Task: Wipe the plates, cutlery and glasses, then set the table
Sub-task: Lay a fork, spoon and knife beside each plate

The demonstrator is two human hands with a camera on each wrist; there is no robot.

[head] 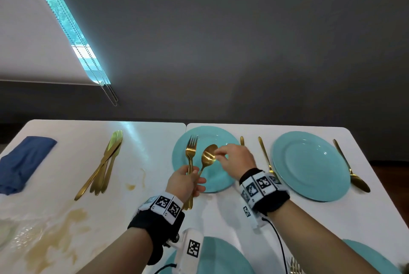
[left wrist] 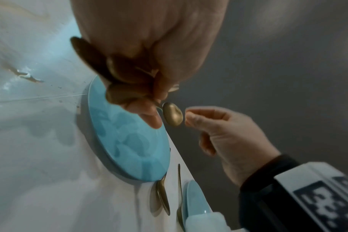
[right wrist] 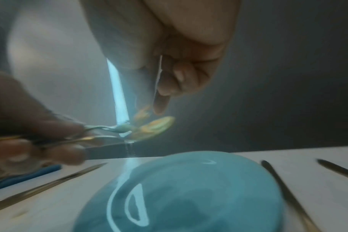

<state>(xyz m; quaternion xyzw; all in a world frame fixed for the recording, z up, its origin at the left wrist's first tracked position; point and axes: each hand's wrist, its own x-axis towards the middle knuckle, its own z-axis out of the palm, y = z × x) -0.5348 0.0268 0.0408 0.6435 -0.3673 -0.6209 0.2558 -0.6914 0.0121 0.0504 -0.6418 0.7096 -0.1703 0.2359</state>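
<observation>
Left hand (head: 184, 181) clamps fork (head: 190, 154) plus spoon (head: 208, 157) handles; right hand (head: 236, 158) fingertips closing at bowl, contact unclear. Should pull straight, fork staying put.

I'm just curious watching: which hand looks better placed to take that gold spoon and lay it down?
Probably the right hand: its fingertips are at the spoon bowl, while the left hand grips the cutlery handles.

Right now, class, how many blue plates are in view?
4: far middle plate, far right plate, near middle plate and near right plate, both cut off by the frame; others may be hidden.
</observation>
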